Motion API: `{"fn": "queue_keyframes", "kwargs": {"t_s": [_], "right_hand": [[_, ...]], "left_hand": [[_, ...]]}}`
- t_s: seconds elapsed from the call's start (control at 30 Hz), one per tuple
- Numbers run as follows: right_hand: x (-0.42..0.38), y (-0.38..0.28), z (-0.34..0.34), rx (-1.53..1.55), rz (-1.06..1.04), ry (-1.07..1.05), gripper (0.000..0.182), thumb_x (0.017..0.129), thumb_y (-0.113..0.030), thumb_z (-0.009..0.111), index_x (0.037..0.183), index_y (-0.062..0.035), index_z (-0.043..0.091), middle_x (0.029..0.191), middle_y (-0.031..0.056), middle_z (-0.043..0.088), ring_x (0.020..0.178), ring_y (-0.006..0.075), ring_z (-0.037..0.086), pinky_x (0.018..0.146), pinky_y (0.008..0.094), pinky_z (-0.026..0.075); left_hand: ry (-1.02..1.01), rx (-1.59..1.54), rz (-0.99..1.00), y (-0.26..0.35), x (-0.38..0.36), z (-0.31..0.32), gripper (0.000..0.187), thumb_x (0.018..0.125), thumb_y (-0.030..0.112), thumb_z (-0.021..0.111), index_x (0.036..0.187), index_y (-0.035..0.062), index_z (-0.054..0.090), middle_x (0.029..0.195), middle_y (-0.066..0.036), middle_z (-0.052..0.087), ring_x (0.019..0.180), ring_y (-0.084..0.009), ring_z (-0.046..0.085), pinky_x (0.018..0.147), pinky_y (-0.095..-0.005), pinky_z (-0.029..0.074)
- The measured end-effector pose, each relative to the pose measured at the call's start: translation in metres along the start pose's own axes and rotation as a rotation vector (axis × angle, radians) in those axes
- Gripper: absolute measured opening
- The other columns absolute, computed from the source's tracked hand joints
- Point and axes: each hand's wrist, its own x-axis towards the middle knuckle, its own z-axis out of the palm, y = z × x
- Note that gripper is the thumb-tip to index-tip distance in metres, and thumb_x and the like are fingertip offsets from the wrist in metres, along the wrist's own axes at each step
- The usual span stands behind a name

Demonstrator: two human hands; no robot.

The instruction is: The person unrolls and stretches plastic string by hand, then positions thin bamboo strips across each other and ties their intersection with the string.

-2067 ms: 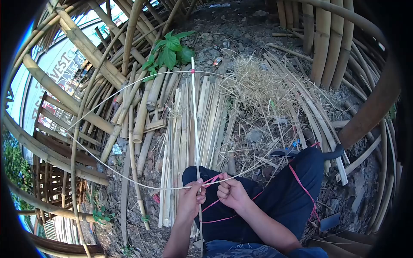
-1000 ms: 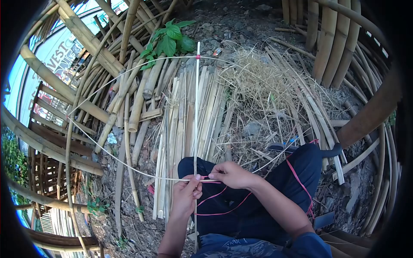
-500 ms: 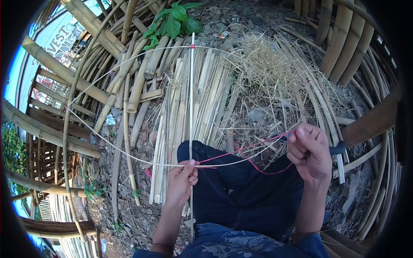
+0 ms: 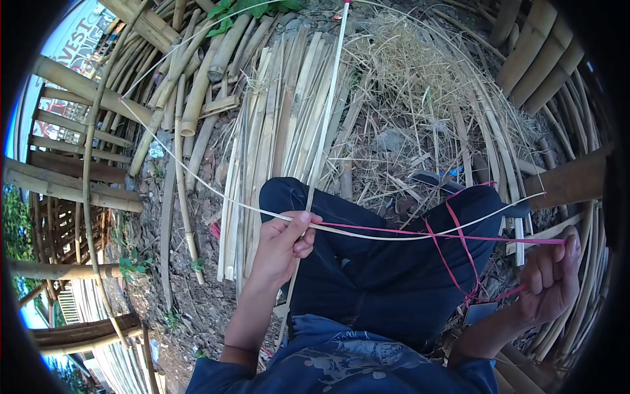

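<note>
My left hand pinches the crossing of two thin bamboo strips: a straight upright strip and a curved bowed strip that runs across my knees. A pink string leads from that crossing to my right hand, which is closed on it and holds it taut far out to the right. More pink string loops over my right knee. I sit on the ground in dark trousers.
A bundle of flat split bamboo slats lies in front of my legs. Thick bamboo poles are stacked at the left and right. Dry straw covers the ground ahead. A dark-handled tool lies by my right knee.
My right hand has pulled the pink string from the crossing far out to the right and down, stretching it taut. The upright strip now leans to the right. My view has tilted down.
</note>
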Motion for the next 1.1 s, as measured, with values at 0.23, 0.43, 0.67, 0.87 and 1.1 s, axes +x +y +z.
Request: {"fn": "queue_keyframes", "kwargs": {"t_s": [0.23, 0.43, 0.67, 0.87, 1.1], "right_hand": [[0.001, 0.004, -0.031, -0.332, -0.341, -0.219, 0.022, 0.101, -0.017, 0.044, 0.083, -0.0043, 0.040, 0.061, -0.0008, 0.037, 0.045, 0.0046, 0.026, 0.039, 0.0216, 0.020], [0.005, -0.003, -0.020, 0.113, -0.198, -0.340, 0.019, 0.101, -0.015, 0.046, 0.085, -0.0069, 0.040, 0.057, -0.0028, 0.031, 0.042, 0.0038, 0.022, 0.035, 0.0213, 0.017], [0.002, -0.008, -0.009, 0.148, -0.168, -0.404, 0.017, 0.100, -0.011, 0.045, 0.085, -0.0050, 0.041, 0.047, -0.0042, 0.028, 0.034, 0.0025, 0.020, 0.032, 0.0214, 0.015], [-0.001, -0.010, -0.013, 0.183, -0.187, -0.375, 0.017, 0.100, -0.010, 0.045, 0.085, -0.0034, 0.041, 0.047, -0.0033, 0.030, 0.034, 0.0020, 0.021, 0.031, 0.0210, 0.015], [0.000, -0.010, -0.014, 0.225, -0.202, -0.391, 0.020, 0.100, -0.010, 0.044, 0.082, -0.0031, 0.041, 0.046, -0.0030, 0.030, 0.033, 0.0024, 0.021, 0.029, 0.0209, 0.016]], "left_hand": [[-0.011, -0.104, -0.011, -0.004, 0.003, -0.013, 0.036, 0.099, 0.027, 0.052, 0.103, -0.0075, 0.060, 0.071, -0.006, 0.052, 0.054, -0.0047, 0.036, 0.048, -0.0190, 0.028], [-0.143, -0.066, 0.002, -0.005, -0.003, -0.013, 0.029, 0.097, 0.018, 0.056, 0.109, -0.0077, 0.059, 0.072, -0.005, 0.051, 0.055, -0.0059, 0.036, 0.049, -0.0197, 0.028], [-0.106, 0.036, 0.024, -0.004, -0.005, -0.007, 0.022, 0.094, 0.007, 0.057, 0.111, -0.0074, 0.060, 0.074, -0.006, 0.054, 0.057, -0.0061, 0.040, 0.051, -0.0206, 0.030], [-0.086, 0.071, 0.040, -0.003, -0.003, -0.005, 0.022, 0.095, 0.008, 0.057, 0.110, -0.0082, 0.059, 0.074, -0.007, 0.056, 0.056, -0.0062, 0.040, 0.050, -0.0206, 0.030], [-0.115, 0.061, 0.058, -0.004, -0.002, -0.006, 0.018, 0.095, 0.004, 0.055, 0.109, -0.0062, 0.061, 0.076, -0.009, 0.061, 0.058, -0.0063, 0.044, 0.051, -0.0195, 0.033]]}}
